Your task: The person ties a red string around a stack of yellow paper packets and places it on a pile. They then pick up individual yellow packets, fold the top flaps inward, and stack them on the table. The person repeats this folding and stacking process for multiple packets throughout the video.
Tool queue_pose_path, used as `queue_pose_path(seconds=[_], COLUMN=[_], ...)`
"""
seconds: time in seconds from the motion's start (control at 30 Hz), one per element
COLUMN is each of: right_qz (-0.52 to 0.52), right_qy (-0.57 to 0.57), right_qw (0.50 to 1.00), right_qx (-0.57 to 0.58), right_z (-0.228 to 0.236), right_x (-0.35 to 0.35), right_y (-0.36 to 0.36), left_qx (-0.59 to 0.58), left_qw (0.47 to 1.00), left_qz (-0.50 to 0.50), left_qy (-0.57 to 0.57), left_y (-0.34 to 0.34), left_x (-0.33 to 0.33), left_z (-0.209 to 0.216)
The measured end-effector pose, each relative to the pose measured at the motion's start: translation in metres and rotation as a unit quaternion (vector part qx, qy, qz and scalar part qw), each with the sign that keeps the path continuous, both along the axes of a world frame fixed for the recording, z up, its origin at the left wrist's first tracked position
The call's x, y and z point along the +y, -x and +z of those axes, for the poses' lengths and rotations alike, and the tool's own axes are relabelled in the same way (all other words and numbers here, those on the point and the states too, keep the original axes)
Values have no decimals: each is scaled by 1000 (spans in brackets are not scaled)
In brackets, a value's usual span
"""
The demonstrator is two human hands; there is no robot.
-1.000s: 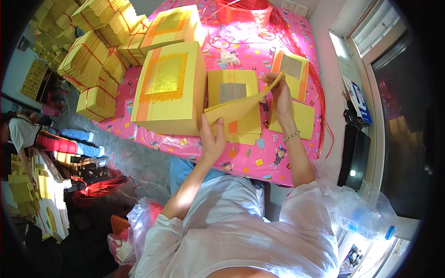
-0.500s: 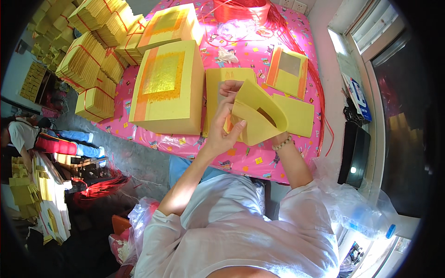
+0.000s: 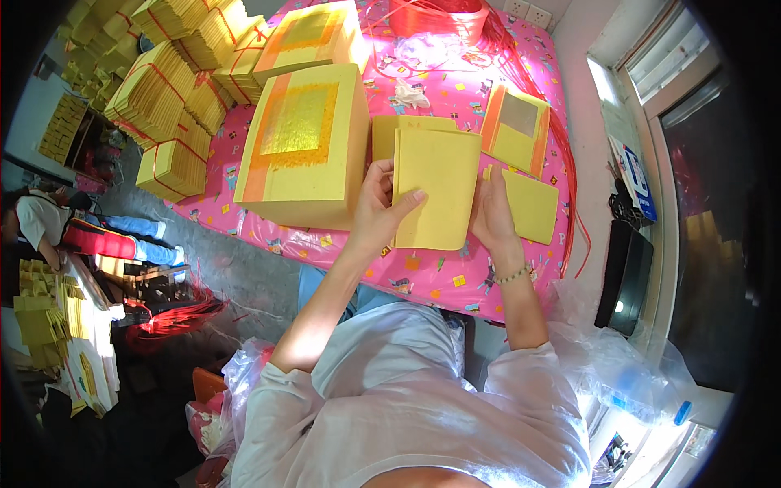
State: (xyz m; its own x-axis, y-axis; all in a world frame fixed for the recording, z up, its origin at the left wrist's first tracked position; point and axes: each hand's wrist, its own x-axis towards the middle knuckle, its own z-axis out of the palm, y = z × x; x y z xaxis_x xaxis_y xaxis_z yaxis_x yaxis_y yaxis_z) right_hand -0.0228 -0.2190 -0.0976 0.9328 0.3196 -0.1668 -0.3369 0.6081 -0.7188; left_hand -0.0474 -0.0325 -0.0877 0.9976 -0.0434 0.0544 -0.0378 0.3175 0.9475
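A folded bundle of plain yellow paper (image 3: 439, 183) is held upright above the near edge of the table. My left hand (image 3: 381, 207) grips its left edge, thumb across the front and fingers behind. At the opposite edge, my right hand (image 3: 495, 218) has its fingers stretched out flat along the paper's side. More yellow paper (image 3: 419, 123) lies behind the bundle, partly hidden by it. To the right of my right hand rests a plain yellow sheet (image 3: 533, 207). Beyond that is yellow paper with a silvery square and orange bands (image 3: 515, 122).
Two tall yellow paper stacks with gold squares (image 3: 289, 122) stand on the pink patterned table cover (image 3: 366, 252). Red-tied bundles (image 3: 172, 167) are piled at the far left. Red strips (image 3: 561, 154) trail down the right side from a red basket (image 3: 439, 18). Another person (image 3: 102, 236) is at left.
The paper, curled open half a second ago, is now flat and upright. My right hand has come out from behind it to its right edge; my left hand keeps its grip.
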Motion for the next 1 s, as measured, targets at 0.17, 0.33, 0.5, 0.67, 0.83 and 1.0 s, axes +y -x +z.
queue_pose_path(seconds=[0.17, 0.33, 0.5, 0.67, 0.83, 1.0], right_qz=[-25, -62, -53, -44, -33, -25], right_qy=[211, 228, 231, 217, 209, 235], right_qw=[970, 960, 959, 960, 958, 952], right_qx=[-116, -148, -154, -174, -194, -193], right_z=[-6, -5, -5, -5, -2, 3], right_x=[7, 14, 11, 6, 2, -4], right_y=[18, 25, 26, 28, 27, 28], left_qx=[14, -24, -63, -68, -112, -92], left_qw=[1000, 999, 996, 991, 987, 992], left_qz=[-18, 4, 1, 5, -3, -29], left_qy=[-6, -27, -67, -117, -117, -78], left_y=[3, 13, 14, 21, 21, 24], left_x=[-7, -18, -16, -15, -14, -15], left_z=[-1, 0, 2, 11, 2, 7])
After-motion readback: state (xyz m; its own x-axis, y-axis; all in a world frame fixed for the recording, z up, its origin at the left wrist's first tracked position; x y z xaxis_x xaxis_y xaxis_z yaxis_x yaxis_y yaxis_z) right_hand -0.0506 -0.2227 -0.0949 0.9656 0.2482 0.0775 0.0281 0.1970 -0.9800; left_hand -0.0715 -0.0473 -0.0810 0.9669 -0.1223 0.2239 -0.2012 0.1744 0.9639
